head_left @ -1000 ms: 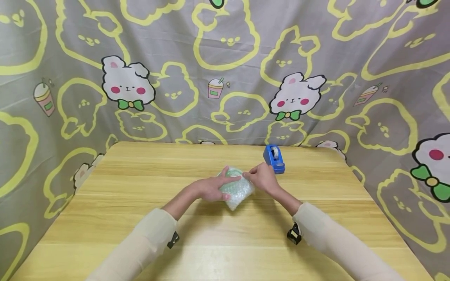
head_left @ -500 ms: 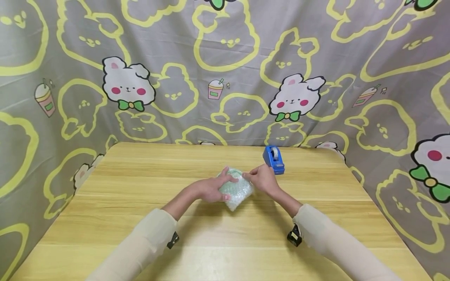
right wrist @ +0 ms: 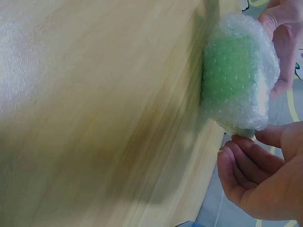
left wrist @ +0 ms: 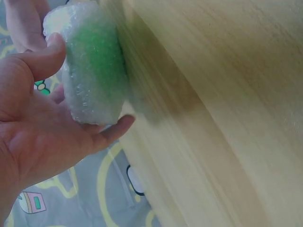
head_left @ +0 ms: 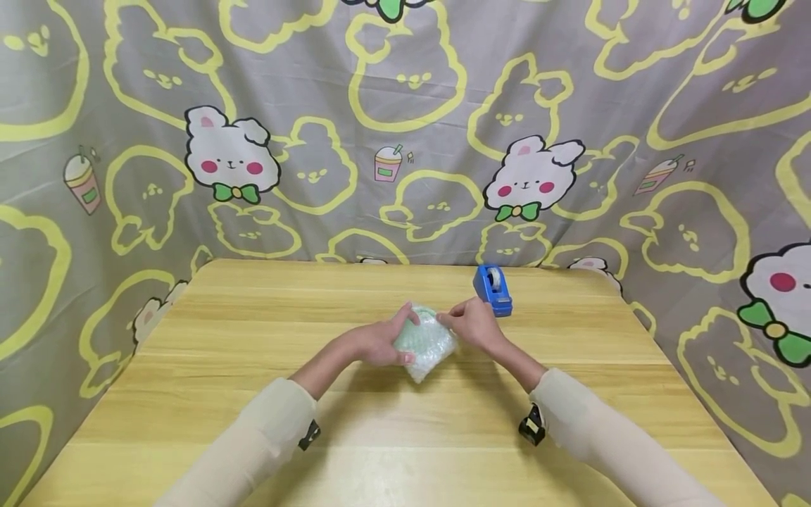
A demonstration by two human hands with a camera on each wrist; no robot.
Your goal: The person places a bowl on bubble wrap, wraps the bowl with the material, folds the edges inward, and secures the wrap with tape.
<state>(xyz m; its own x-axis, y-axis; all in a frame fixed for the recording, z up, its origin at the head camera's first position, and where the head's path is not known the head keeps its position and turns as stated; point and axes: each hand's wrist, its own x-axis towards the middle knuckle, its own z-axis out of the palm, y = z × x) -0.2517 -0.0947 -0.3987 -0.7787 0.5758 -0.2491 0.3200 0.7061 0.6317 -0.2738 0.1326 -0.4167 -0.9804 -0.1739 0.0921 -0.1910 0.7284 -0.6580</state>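
A small bundle of bubble wrap [head_left: 431, 346] with something green inside is held over the middle of the table. My left hand [head_left: 379, 343] grips it from the left, thumb on one face and fingers reaching around the sides, as the left wrist view shows. What the green thing is stays hidden under the wrap [left wrist: 92, 61]. On the other side, my right hand [head_left: 475, 324] pinches the edge of the wrap between thumb and forefinger. In the right wrist view the other fingers of the right hand [right wrist: 265, 175] are curled below the bundle [right wrist: 232, 71].
A blue tape dispenser [head_left: 493, 292] with a roll of clear tape stands just beyond the right hand. The wooden table [head_left: 253, 310] ends at a patterned grey curtain [head_left: 329, 84] at the back and sides.
A finger of the left hand that stretched across the wrap has drawn back to the left. The right hand keeps its pinch at nearly the same spot.
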